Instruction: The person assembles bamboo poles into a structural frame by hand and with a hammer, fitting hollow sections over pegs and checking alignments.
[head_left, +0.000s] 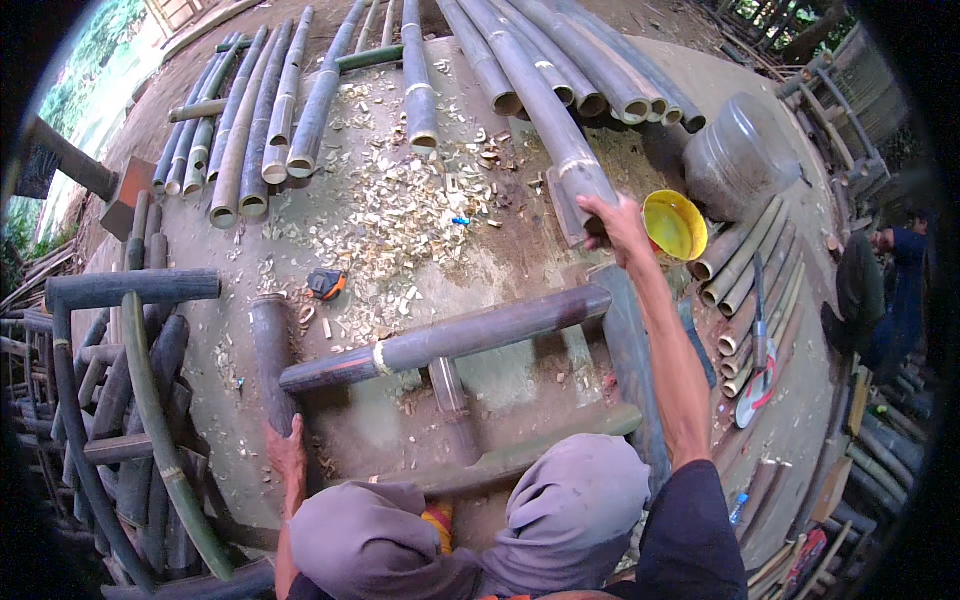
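Note:
A bamboo frame (pixel 460 335) lies in front of my knees, with a long crosspiece, a short middle strut (pixel 452 400) and a green lower rail (pixel 520 455). My left hand (pixel 286 452) is closed on the lower end of its thick left post (pixel 272 345). With my arm stretched forward, my right hand (pixel 615 228) grips the near end of a long grey-brown bamboo pole (pixel 565 150); some fingers are hidden behind it. A flat piece (pixel 563 212) lies under that end. Just right of this hand stands a yellow bucket (pixel 675 226).
Pale chips (pixel 400 220) cover the mid-floor, with an orange-black tape measure (pixel 326 284) beside them. Bamboo poles (pixel 240 130) lie at the far left and back. A clear plastic tub (pixel 740 155), a saw (pixel 760 340) and another person (pixel 890 290) are at the right. Bamboo frames (pixel 130 400) stand left.

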